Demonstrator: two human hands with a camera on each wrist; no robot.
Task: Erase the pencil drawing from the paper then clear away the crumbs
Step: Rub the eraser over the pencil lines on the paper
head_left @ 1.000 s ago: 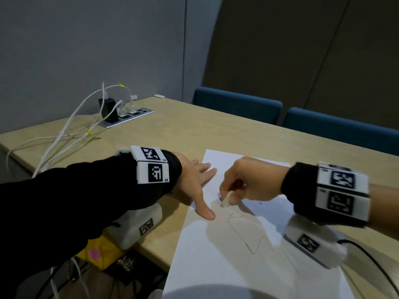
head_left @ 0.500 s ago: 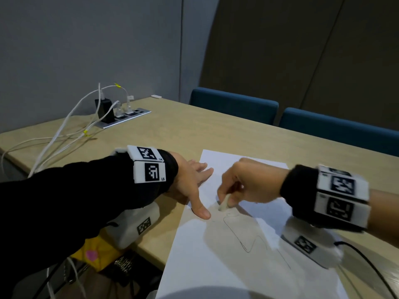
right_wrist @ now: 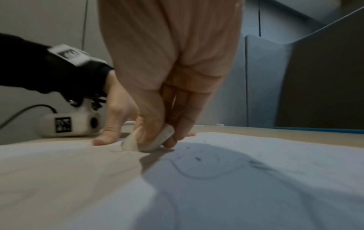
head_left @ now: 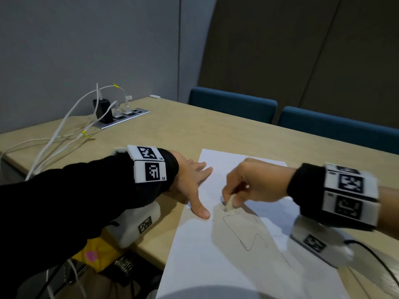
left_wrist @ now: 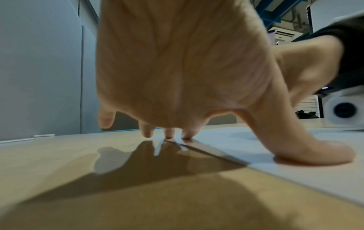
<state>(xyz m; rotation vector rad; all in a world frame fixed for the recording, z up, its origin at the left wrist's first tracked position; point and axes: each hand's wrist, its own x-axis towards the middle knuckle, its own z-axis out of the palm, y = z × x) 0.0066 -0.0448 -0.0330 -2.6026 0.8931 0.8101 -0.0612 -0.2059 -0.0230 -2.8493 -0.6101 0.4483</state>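
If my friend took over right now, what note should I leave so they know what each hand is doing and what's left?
Left hand: flat, thumb and fingertips pressing the paper at its left edge.
Right hand: pinching the white eraser, its tip on the top of the pencil drawing.
Done: not much shows; a few dark crumbs lie by the eraser.
Left: most of the line is still there; rub it out, then clear the crumbs.

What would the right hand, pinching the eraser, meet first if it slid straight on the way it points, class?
Probably the left hand's thumb, pressed on the paper just beyond the eraser in the right hand; depth is uncertain.
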